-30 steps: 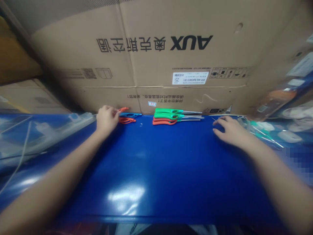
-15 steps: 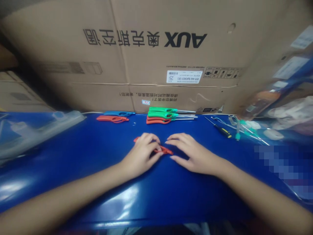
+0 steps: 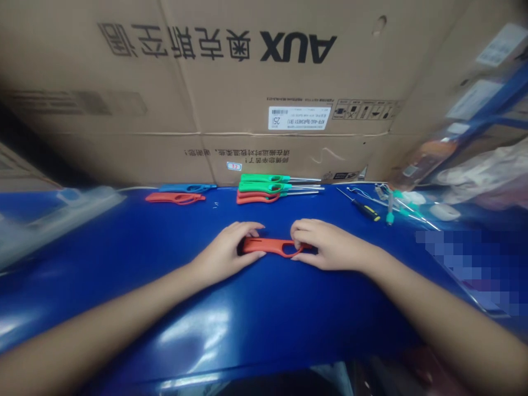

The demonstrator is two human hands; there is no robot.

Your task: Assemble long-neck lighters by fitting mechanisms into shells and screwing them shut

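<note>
A red lighter casing [image 3: 264, 245] lies lengthwise between my hands, its slotted side up and its trigger loop toward the right. My right hand [image 3: 330, 245] pinches the loop end, fingertips above and thumb below. Around the opposite end, my left hand [image 3: 225, 247] is spread, with the thumb at the casing's lower edge and the visible fingers raised clear of the upper edge. Behind them sits a group of long-nosed lighters, green [image 3: 259, 187] and red [image 3: 256, 199], with metal rods pointing right. Another red casing [image 3: 169, 198] rests at back left beside a blue casing [image 3: 177, 188].
A large cardboard box [image 3: 198, 110] stands along the back of the blue table [image 3: 173, 313]. Toward the right lie a yellow-and-black screwdriver [image 3: 366, 210] and several loose rods with green parts [image 3: 390, 214]. A translucent plastic bag or container [image 3: 61, 220] occupies the left side.
The red casing was mostly under my left hand and now lies level, exposed between both hands. My left hand has moved left and spread; my right hand has closed on the loop end.
</note>
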